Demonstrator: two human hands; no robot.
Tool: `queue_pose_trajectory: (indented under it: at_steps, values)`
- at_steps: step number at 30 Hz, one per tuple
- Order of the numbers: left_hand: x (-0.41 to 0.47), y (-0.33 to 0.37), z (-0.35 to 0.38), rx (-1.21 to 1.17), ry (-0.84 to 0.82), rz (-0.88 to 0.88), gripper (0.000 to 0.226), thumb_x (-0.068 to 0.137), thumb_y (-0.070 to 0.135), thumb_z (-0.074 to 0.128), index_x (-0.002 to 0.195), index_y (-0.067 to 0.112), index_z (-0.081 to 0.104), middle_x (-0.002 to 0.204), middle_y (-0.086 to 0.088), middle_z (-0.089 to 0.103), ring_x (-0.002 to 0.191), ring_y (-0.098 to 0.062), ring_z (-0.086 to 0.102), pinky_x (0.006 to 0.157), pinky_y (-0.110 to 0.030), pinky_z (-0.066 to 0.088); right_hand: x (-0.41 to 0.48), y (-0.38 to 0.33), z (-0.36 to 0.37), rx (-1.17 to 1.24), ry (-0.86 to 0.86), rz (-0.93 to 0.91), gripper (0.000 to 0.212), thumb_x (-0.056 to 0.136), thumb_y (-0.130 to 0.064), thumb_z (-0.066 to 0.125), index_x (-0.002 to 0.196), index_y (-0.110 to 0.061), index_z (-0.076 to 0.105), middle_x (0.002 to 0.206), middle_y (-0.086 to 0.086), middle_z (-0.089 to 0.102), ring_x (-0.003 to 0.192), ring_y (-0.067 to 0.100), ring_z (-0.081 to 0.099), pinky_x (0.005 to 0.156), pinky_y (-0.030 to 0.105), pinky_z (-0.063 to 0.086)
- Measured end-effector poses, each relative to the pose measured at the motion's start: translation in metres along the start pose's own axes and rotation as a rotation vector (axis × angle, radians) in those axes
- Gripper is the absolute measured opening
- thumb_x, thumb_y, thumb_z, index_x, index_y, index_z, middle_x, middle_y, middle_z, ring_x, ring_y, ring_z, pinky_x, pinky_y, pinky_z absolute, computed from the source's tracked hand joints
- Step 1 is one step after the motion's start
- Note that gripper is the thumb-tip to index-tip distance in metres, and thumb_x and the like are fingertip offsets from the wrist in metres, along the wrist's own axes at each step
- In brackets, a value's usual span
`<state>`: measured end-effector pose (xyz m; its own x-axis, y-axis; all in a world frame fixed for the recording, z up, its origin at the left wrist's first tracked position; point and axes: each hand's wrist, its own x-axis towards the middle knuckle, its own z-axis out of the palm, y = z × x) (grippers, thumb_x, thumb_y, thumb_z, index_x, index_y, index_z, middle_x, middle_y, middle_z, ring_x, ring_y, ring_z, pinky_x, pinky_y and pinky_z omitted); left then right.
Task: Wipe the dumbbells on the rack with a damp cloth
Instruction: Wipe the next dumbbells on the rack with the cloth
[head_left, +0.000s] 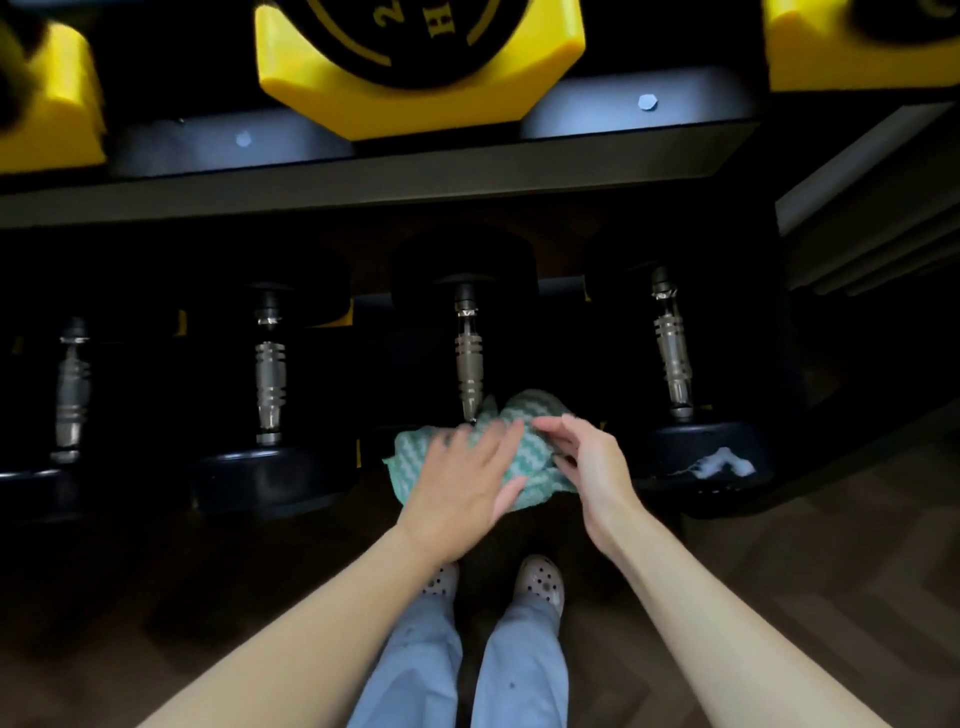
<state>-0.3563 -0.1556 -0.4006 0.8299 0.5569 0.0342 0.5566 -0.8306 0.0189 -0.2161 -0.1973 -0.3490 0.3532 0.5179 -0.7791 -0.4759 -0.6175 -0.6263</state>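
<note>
A left hand (467, 480) lay flat, grip open, on a green cloth (535, 408) draped over a lower-shelf dumbbell (469, 358); the right hand (584, 460) closed its grip on the edge.

Dim room, dark herringbone wood floor (857, 571), pale wall panel (857, 166) right

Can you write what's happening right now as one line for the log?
step: wiping | cloth: draped over near end of third dumbbell from left | left hand: flat on cloth | right hand: pinches cloth edge
</note>
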Motion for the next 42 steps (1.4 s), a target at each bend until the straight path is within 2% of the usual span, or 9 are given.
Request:
queue_pose_trajectory:
  at_steps: [7, 13, 17, 23, 26, 30, 32, 35, 42]
  values:
    - [-0.019, -0.014, 0.013, -0.132, 0.104, -0.203, 0.041, 0.098, 0.041, 0.022, 0.118, 0.013, 0.045, 0.092, -0.013, 0.058, 0.081, -0.028, 0.051, 0.079, -0.036, 0.034, -0.007, 0.025, 0.007, -0.66, -0.215, -0.323, 0.054, 0.094, -0.001, 0.045, 0.144, -0.017, 0.032, 0.153, -0.004, 0.023, 0.143, 0.007, 0.012, 0.107, 0.011, 0.007]
    - [0.008, -0.031, 0.007, -0.302, 0.107, -0.123, 0.022, 0.087, 0.024, 0.037, 0.072, 0.012, 0.048, 0.064, -0.004, 0.052, 0.054, -0.023, 0.053, 0.061, -0.027, 0.038, 0.015, 0.008, -0.007, -0.94, -0.149, -0.467, 0.029, 0.089, -0.027, 0.061, 0.115, -0.014, 0.068, 0.113, 0.0, 0.063, 0.104, 0.011, 0.055, 0.084, 0.017, 0.036]
    - [0.043, -0.053, -0.017, -0.448, -0.074, -0.113, 0.045, 0.098, 0.038, 0.031, 0.085, 0.007, 0.061, 0.065, -0.009, 0.062, 0.055, -0.027, 0.062, 0.046, -0.027, 0.042, 0.03, -0.019, 0.014, -0.845, 0.014, -0.462, 0.019, 0.09, -0.021, 0.061, 0.098, -0.011, 0.074, 0.097, 0.004, 0.072, 0.09, 0.015, 0.064, 0.081, 0.025, 0.047]
    - [0.093, -0.096, -0.02, -0.439, 0.14, -0.603, 0.039, 0.089, 0.021, 0.06, 0.118, -0.003, 0.052, 0.113, -0.023, 0.055, 0.107, -0.04, 0.052, 0.093, -0.046, 0.038, 0.083, -0.066, 0.064, -0.622, 0.527, -0.54, 0.036, 0.089, -0.025, 0.06, 0.12, -0.006, 0.056, 0.122, 0.017, 0.054, 0.115, 0.035, 0.049, 0.096, 0.039, 0.037]
    - [0.104, -0.094, -0.008, -0.599, 0.0, -1.007, 0.045, 0.095, 0.021, 0.047, 0.133, -0.003, 0.038, 0.133, -0.023, 0.041, 0.123, -0.037, 0.041, 0.102, -0.039, 0.029, 0.109, -0.069, 0.086, -0.16, 0.402, -0.081, 0.044, 0.096, -0.039, 0.044, 0.125, -0.007, 0.048, 0.122, 0.014, 0.055, 0.11, 0.032, 0.054, 0.092, 0.038, 0.044]
    - [0.121, -0.086, 0.002, -1.315, -0.103, -1.43, 0.036, 0.098, 0.028, 0.043, 0.112, -0.002, 0.058, 0.114, -0.021, 0.063, 0.102, -0.031, 0.061, 0.086, -0.037, 0.047, 0.113, -0.057, 0.079, 0.378, 0.145, 0.037, 0.025, 0.098, -0.02, 0.036, 0.1, -0.008, 0.058, 0.087, 0.003, 0.056, 0.073, 0.012, 0.052, 0.061, 0.018, 0.04]
    - [0.129, -0.081, 0.003, -1.59, -0.13, -1.356, 0.025, 0.098, 0.017, 0.043, 0.093, 0.003, 0.062, 0.088, -0.012, 0.07, 0.075, -0.022, 0.065, 0.069, -0.03, 0.052, 0.109, -0.051, 0.074, 0.361, 0.016, 0.039, 0.029, 0.096, -0.008, 0.033, 0.115, -0.008, 0.054, 0.095, 0.004, 0.058, 0.085, 0.015, 0.056, 0.063, 0.016, 0.042]
    - [0.133, -0.078, 0.002, -1.637, -0.21, -1.188, 0.023, 0.098, 0.008, 0.042, 0.114, -0.001, 0.057, 0.092, -0.011, 0.059, 0.094, -0.025, 0.056, 0.067, -0.024, 0.046, 0.114, -0.054, 0.084, 0.011, -0.074, -0.019, 0.028, 0.097, -0.004, 0.038, 0.119, -0.001, 0.056, 0.109, 0.015, 0.061, 0.099, 0.027, 0.057, 0.068, 0.017, 0.049]
    - [0.114, -0.088, 0.01, -1.24, -0.465, -0.968, 0.036, 0.094, 0.023, 0.054, 0.114, -0.007, 0.06, 0.117, -0.025, 0.061, 0.108, -0.034, 0.061, 0.085, -0.036, 0.049, 0.118, -0.05, 0.07, -0.73, -0.096, -0.111, 0.034, 0.095, -0.02, 0.053, 0.109, 0.008, 0.064, 0.111, 0.023, 0.064, 0.097, 0.03, 0.062, 0.075, 0.03, 0.043]
